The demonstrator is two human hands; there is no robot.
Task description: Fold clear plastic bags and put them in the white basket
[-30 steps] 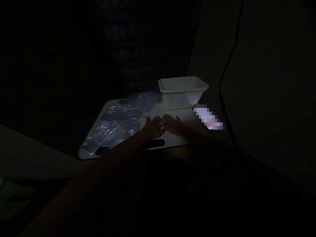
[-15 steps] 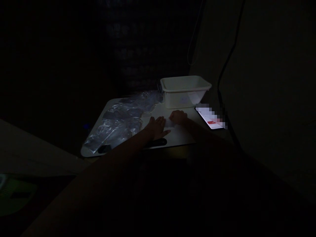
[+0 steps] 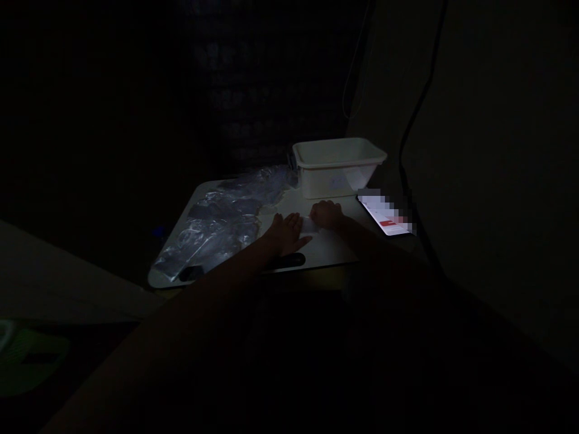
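In the head view my left hand [image 3: 286, 232] lies flat on a white cutting board [image 3: 332, 250], fingers stretched and thumb apart. Beside it my right hand [image 3: 326, 214] is closed in a fist. A small piece of clear plastic bag [image 3: 309, 225] spans the gap between the hands; its far end disappears into the right fist, and the left fingertips rest at its near side. Clear plastic bags [image 3: 212, 226] lie crumpled over the left half of the board. The dim light hides finer detail.
A white plastic tub [image 3: 337, 181] stands at the board's back right. A phone with a lit screen [image 3: 384, 217] lies to the right. A dark cable [image 3: 425, 90] runs down the wall, and something green [image 3: 36, 361] sits at lower left.
Both hands stay in nearly the same place. The left palm has tilted a little, and the plastic between the hands shows slightly brighter.
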